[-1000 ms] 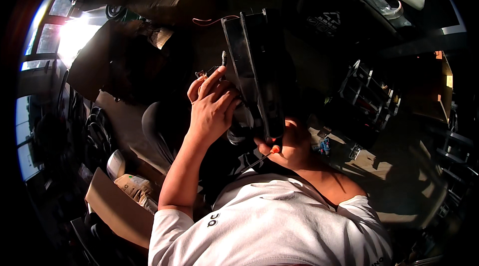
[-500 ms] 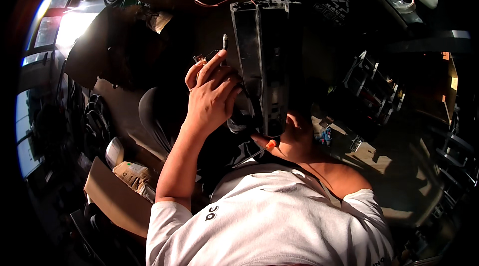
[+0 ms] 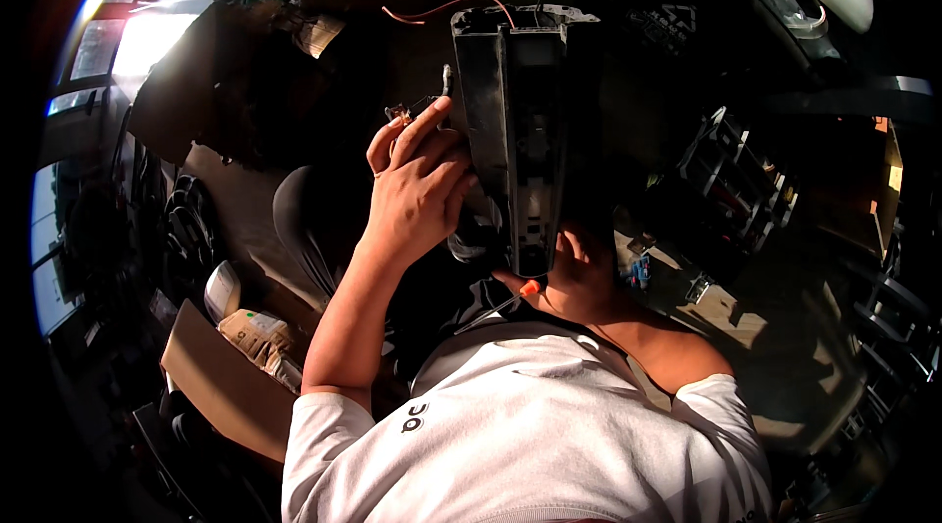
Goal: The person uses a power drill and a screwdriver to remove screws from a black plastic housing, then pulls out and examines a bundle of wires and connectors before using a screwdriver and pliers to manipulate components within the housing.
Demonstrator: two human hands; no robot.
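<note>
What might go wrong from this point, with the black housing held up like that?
The black housing stands tall, held only near its lower end, so it may tip. The left hand pinches a small metal part that could drop. The right hand also clutches a screwdriver, weakening its grip.

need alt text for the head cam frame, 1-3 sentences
A person in a white T-shirt holds a long black plastic housing upright: the left hand grips its left side, and the right hand supports its lower end while holding a screwdriver with an orange collar. A red wire arcs from the housing's top; cardboard boxes lie lower left.
</note>
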